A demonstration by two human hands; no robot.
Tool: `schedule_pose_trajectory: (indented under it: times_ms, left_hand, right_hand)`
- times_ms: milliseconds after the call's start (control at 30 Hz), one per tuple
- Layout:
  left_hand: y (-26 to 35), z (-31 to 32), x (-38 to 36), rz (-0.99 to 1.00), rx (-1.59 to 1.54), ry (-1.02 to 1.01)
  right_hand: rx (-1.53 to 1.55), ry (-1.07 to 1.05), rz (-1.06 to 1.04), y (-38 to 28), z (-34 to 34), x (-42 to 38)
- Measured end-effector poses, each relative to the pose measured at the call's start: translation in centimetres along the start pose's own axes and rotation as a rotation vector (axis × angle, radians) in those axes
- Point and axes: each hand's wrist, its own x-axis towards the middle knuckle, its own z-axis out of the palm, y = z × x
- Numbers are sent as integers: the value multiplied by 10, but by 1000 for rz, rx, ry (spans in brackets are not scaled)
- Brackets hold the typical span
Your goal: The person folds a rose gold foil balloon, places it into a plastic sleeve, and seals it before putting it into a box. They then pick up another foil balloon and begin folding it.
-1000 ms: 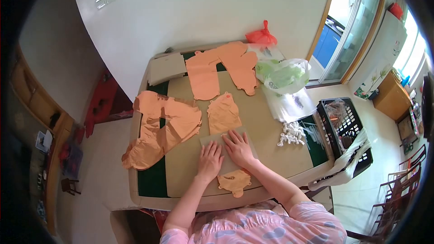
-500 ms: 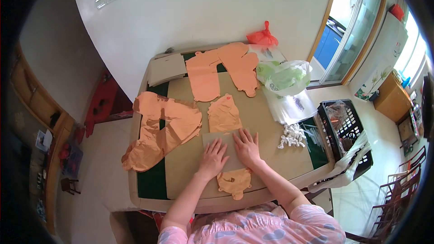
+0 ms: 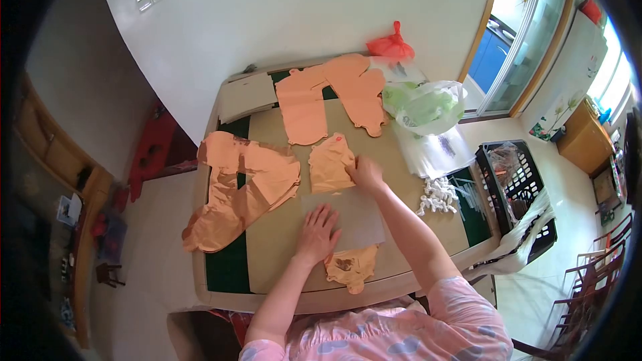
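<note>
A flat, orange-gold foil balloon point(image 3: 330, 168) lies in the middle of the table, with a thin grey sheet point(image 3: 361, 217) across its midsection. Its lower part point(image 3: 352, 267), bearing a dark print, shows below the sheet. My left hand point(image 3: 318, 232) rests flat on the sheet's left half, fingers stretched out. At the right edge of the balloon's upper part, my right hand point(image 3: 367, 175) has its fingers bent and closed on the foil. Its fingertips are partly hidden.
More flat foil balloons lie at the left point(image 3: 244, 190) and back point(image 3: 301, 110). Grey cardboard sheets point(image 3: 247, 99) are stacked back left. Clear plastic bags point(image 3: 435, 150), white pieces point(image 3: 438, 196) and thin sticks point(image 3: 470, 199) lie at right, beside a black basket point(image 3: 528, 177).
My right hand has lifted from the grey sheet and moved up to the balloon's right edge, its fingers closing there. My left hand stays on the sheet.
</note>
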Motion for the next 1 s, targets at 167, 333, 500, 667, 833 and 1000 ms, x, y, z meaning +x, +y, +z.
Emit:
schedule_pose_trajectory:
  times_ms: [167,333,500,667,833,1000]
  left_hand:
    - [0,1,0,1,31,19]
    - [-1,6,-1,9,17,25]
    - [-13,26,-1,53,-10,93]
    - [-10,22,-1,60,22,80]
    - [-8,16,-1,53,-18,112]
    - [-6,16,-2,21,-109,85]
  right_hand:
    - [492,-120,-88,17,6,27]
    - [765,-163,-296,22,-23,-30]
    - [563,-376,-450,101,-14,-46]
    - [262,72,-598,44,2,-56]
    - [-147,51,-728,37,21,-75]
    - [-256,48,-742,44,20,-89]
